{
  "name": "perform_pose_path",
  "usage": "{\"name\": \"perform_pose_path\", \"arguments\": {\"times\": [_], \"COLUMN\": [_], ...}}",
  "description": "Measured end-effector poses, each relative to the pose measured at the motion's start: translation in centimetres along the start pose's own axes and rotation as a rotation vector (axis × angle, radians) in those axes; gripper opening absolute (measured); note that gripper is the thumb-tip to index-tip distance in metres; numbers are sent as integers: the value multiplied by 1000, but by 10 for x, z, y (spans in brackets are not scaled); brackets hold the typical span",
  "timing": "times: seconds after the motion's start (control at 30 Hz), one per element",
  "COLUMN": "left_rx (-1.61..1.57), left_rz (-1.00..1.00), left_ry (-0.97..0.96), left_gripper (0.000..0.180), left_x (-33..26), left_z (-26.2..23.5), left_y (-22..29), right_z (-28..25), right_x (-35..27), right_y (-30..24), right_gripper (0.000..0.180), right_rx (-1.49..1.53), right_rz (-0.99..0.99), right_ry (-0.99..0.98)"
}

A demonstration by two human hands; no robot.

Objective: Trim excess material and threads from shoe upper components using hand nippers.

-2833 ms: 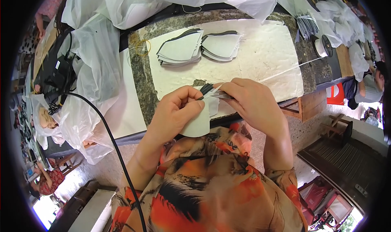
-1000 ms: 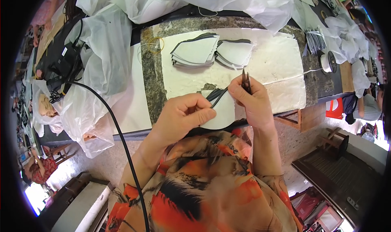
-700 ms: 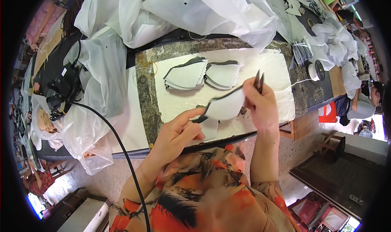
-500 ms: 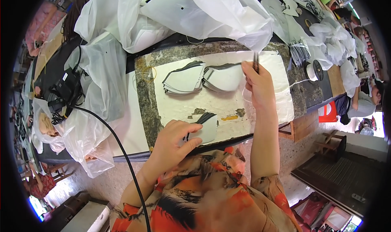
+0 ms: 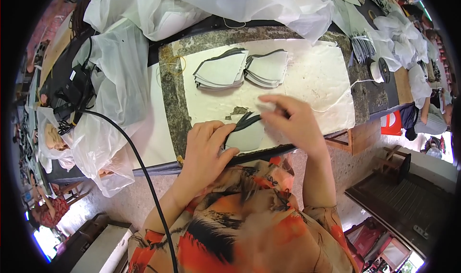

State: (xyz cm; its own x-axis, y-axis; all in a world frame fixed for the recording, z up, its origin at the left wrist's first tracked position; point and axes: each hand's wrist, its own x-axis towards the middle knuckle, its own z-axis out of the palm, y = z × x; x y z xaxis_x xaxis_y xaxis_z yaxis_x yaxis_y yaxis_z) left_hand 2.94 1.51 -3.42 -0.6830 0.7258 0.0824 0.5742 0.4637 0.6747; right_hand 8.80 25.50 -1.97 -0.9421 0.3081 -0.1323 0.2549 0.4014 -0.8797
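Observation:
Close to the near edge of the board lies a pale grey cut piece (image 5: 246, 139) with a dark strip (image 5: 248, 123) along its upper edge. My left hand (image 5: 206, 142) grips its left side, the fingers on top and the thumb low beside it. My right hand (image 5: 300, 124) is at the right end of the dark strip, its fingertips smeared by motion; a dark patch shows between the fingers, too unclear to name. Farther off lie two fanned stacks of similar dark-edged pieces, a left stack (image 5: 222, 70) and a right stack (image 5: 267, 69).
A white sheet (image 5: 317, 76) covers the worn board (image 5: 175, 114). White thread runs to a spool (image 5: 379, 70) at right. Plastic bags (image 5: 115, 76) crowd the far and left sides. A black cable (image 5: 139, 158) passes beside my left arm. Other people sit at the edges.
My right hand has come from the right stack, where it held a slim dark tool upright, down to the near piece. The dark strip there shows more fully. My left hand has closed in on the piece.

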Motion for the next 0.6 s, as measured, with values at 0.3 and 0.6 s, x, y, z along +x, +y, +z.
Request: {"name": "perform_pose_path", "arguments": {"times": [0.3,0.6], "left_rx": [20,-215], "left_rz": [3,-73], "left_ry": [12,-43], "left_gripper": [47,52], "left_x": [-2,9], "left_z": [2,-13], "left_y": [1,5], "right_z": [29,26], "right_x": [-36,-47], "right_y": [9,-9], "right_gripper": [26,17], "right_rx": [-269,-60], "right_rz": [-116,-315], "right_ry": [103,-154]}}
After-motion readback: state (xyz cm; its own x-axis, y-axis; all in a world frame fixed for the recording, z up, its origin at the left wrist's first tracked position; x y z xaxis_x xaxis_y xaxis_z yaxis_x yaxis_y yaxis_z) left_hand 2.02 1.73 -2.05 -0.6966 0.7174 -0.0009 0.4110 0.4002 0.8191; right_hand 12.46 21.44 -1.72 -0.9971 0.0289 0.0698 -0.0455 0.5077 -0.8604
